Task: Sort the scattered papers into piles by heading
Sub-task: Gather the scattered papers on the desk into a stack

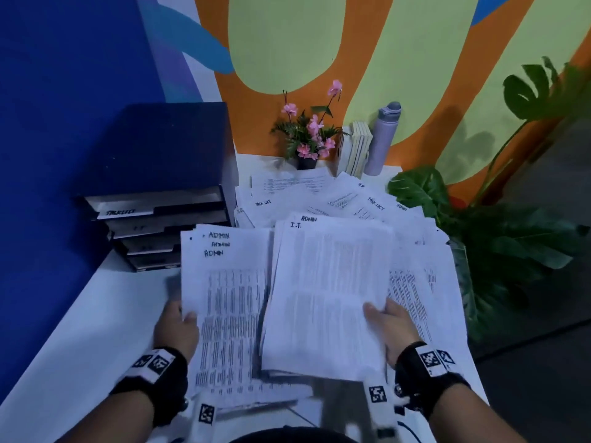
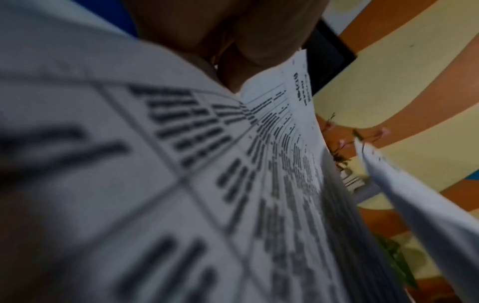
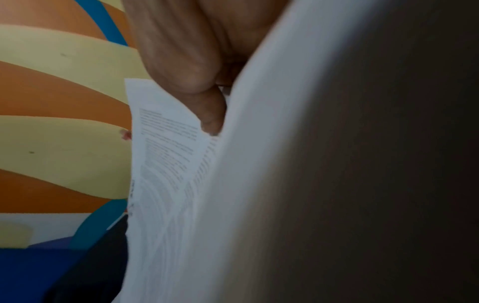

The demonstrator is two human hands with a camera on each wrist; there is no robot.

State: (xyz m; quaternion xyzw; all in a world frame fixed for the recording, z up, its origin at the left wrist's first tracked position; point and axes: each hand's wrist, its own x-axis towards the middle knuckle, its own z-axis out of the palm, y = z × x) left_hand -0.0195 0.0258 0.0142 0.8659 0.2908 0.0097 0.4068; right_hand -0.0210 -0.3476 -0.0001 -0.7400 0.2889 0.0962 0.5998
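My left hand grips the left edge of a bundle of sheets headed ADMIN, thumb on top. In the left wrist view the fingers curl over those printed sheets. My right hand pinches the lower right edge of a thicker bundle whose top sheet is headed I.T.. The right wrist view shows the thumb pressed on that bundle. Both bundles are held above the desk, side by side. More loose papers with headings like TASK LIST, HR and ADMIN lie scattered behind.
A dark stacked tray organiser with labelled drawers stands at the left on the white desk. A pink flower pot, books and a grey bottle line the back. A large leafy plant stands right of the desk.
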